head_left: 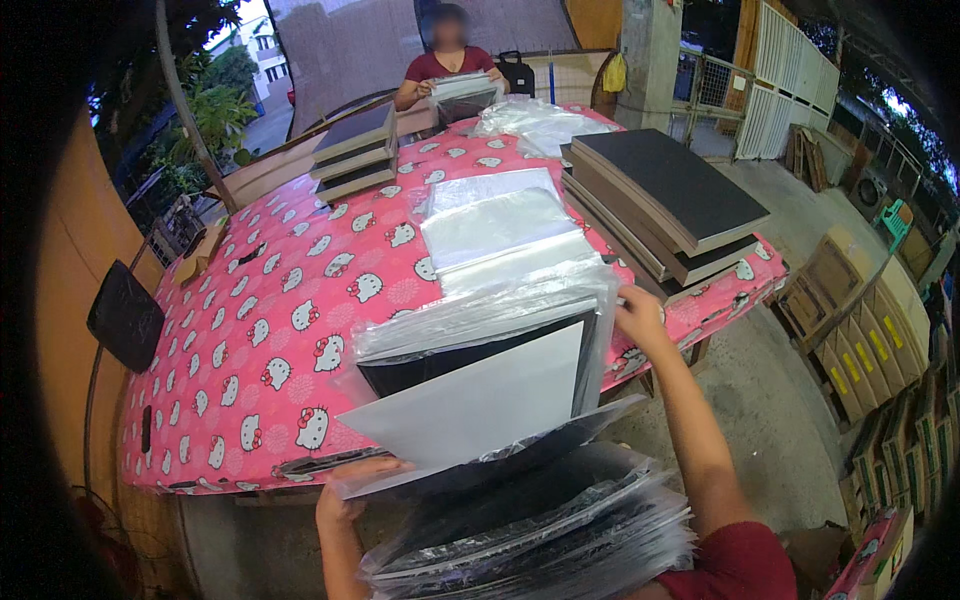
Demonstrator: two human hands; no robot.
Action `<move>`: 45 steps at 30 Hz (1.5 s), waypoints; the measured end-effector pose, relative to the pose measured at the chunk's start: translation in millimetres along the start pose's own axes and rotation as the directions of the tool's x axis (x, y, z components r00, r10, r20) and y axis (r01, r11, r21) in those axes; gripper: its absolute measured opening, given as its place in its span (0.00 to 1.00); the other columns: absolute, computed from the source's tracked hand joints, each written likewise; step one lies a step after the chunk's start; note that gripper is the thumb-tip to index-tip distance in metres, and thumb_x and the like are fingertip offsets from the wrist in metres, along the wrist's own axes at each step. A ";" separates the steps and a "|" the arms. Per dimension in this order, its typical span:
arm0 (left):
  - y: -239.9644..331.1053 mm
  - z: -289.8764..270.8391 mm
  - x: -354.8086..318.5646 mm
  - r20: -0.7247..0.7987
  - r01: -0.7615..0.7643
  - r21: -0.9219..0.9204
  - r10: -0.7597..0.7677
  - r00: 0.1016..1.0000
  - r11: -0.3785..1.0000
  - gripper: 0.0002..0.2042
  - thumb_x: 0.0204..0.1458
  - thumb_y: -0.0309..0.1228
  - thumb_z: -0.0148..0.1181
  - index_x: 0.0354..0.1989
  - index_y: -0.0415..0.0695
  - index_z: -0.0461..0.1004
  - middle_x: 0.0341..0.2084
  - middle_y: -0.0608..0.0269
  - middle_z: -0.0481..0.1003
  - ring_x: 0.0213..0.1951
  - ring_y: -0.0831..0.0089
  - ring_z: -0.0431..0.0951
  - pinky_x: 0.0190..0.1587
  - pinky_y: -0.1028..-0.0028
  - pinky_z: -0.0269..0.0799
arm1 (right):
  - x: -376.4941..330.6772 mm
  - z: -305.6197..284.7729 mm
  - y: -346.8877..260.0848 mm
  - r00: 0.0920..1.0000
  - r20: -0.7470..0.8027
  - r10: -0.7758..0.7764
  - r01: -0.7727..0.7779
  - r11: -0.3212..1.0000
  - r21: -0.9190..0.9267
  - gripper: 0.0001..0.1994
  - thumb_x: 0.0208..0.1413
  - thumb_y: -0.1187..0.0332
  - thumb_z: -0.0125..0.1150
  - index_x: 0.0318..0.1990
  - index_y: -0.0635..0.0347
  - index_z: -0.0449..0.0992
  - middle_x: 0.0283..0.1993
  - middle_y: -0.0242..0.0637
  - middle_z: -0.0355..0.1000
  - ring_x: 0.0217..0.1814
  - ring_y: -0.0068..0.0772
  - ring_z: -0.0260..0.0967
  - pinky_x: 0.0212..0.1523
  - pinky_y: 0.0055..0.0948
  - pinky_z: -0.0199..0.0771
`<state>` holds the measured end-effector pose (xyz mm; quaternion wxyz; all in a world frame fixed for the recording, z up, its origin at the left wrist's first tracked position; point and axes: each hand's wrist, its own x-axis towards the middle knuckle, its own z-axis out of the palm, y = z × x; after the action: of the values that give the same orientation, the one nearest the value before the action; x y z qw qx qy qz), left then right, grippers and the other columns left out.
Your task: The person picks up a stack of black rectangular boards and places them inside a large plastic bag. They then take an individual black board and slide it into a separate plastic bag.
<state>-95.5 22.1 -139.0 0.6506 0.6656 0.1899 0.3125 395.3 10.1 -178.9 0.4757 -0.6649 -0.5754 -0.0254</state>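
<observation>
Close to me, a pile of clear plastic sleeves (430, 335) with dark sheets inside leans at the table's near edge. A white board (490, 395) stands slanted against it. My left hand (355, 488) grips the lower left corner of a dark sheet in clear plastic (520, 447), thumb on top. With its fingers bent round the edge, my right hand (638, 318) holds the upper right side of the sleeves. Below, right in front of my body, lies a thick stack of plastic-sleeved black sheets (540, 530).
Flat clear plastic bags (500, 225) lie mid-table on the pink patterned cloth (240, 340). Thick dark-topped boards (670, 185) are stacked at the right, more boards (355, 150) at the far left. Across the table, a person (450, 75) handles a sleeved sheet. Cartons (865, 340) stand right.
</observation>
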 end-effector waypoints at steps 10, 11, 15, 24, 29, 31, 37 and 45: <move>56.2 29.8 61.3 0.390 0.212 0.339 -0.342 0.855 0.916 0.32 0.42 0.51 0.56 0.50 0.39 0.64 0.39 0.55 0.71 0.33 0.71 0.71 0.38 0.73 0.67 | 63.9 96.6 47.7 0.792 0.606 0.076 -0.054 0.997 -0.055 0.09 0.49 0.68 0.50 0.32 0.63 0.73 0.26 0.35 0.69 0.29 0.25 0.65 0.32 0.26 0.66; 61.2 33.7 64.7 0.389 0.209 0.416 -0.381 0.838 0.885 0.31 0.41 0.47 0.59 0.51 0.41 0.63 0.40 0.56 0.71 0.32 0.71 0.71 0.37 0.73 0.67 | 69.7 97.1 46.0 0.793 0.605 0.070 -0.092 0.996 0.005 0.09 0.49 0.68 0.49 0.32 0.63 0.73 0.26 0.35 0.69 0.30 0.24 0.65 0.33 0.26 0.66; 53.4 30.1 84.3 0.604 -0.157 0.444 -0.165 0.780 0.882 0.33 0.39 0.40 0.63 0.55 0.43 0.59 0.48 0.57 0.64 0.37 0.69 0.70 0.40 0.72 0.66 | 98.2 92.5 33.3 0.865 0.494 0.089 -0.229 0.945 0.231 0.10 0.51 0.67 0.47 0.33 0.62 0.73 0.26 0.33 0.70 0.31 0.23 0.66 0.34 0.26 0.66; 52.7 39.8 102.9 0.534 -0.164 0.445 -0.114 0.838 0.880 0.30 0.42 0.35 0.61 0.55 0.41 0.58 0.54 0.55 0.58 0.46 0.68 0.66 0.48 0.70 0.62 | 171.3 62.0 -20.8 0.853 0.396 0.341 -0.521 0.514 0.681 0.20 0.51 0.65 0.50 0.50 0.61 0.57 0.49 0.43 0.59 0.50 0.34 0.59 0.50 0.34 0.60; 65.4 60.4 120.4 0.430 -0.169 0.391 -0.017 0.903 0.905 0.24 0.44 0.27 0.58 0.52 0.41 0.62 0.53 0.58 0.60 0.47 0.70 0.66 0.48 0.72 0.63 | 179.7 10.0 -59.3 0.924 0.316 0.213 -0.373 0.681 0.630 0.21 0.45 0.74 0.57 0.48 0.64 0.59 0.43 0.41 0.62 0.41 0.27 0.63 0.39 0.28 0.67; 68.8 67.7 125.5 0.387 -0.203 0.342 0.059 0.920 0.917 0.21 0.44 0.24 0.57 0.50 0.41 0.63 0.51 0.58 0.62 0.47 0.71 0.67 0.46 0.73 0.64 | 186.3 3.7 -73.2 0.917 0.319 0.239 -0.399 0.553 0.732 0.14 0.46 0.73 0.56 0.41 0.65 0.65 0.35 0.37 0.67 0.32 0.24 0.66 0.31 0.24 0.68; 97.5 93.7 143.7 0.045 -0.061 -0.051 0.063 0.997 0.997 0.21 0.45 0.24 0.57 0.49 0.40 0.62 0.47 0.58 0.64 0.46 0.70 0.67 0.44 0.74 0.65 | 187.3 -5.1 -119.9 0.964 0.198 0.176 -0.265 0.668 0.696 0.06 0.47 0.69 0.57 0.27 0.63 0.73 0.19 0.26 0.64 0.21 0.18 0.62 0.21 0.19 0.59; 107.2 95.4 208.2 -0.258 -0.235 0.628 0.484 0.836 0.742 0.38 0.33 0.35 0.68 0.51 0.38 0.50 0.49 0.53 0.56 0.50 0.64 0.59 0.50 0.67 0.57 | 155.0 -17.5 -236.9 0.887 -0.185 -0.424 0.457 0.863 0.213 0.10 0.41 0.64 0.62 0.26 0.63 0.76 0.17 0.38 0.66 0.18 0.21 0.60 0.20 0.22 0.58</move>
<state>103.9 79.3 5.7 0.2912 0.7737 0.2700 0.4936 269.4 86.2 63.6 0.5744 -0.4468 -0.6778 -0.1046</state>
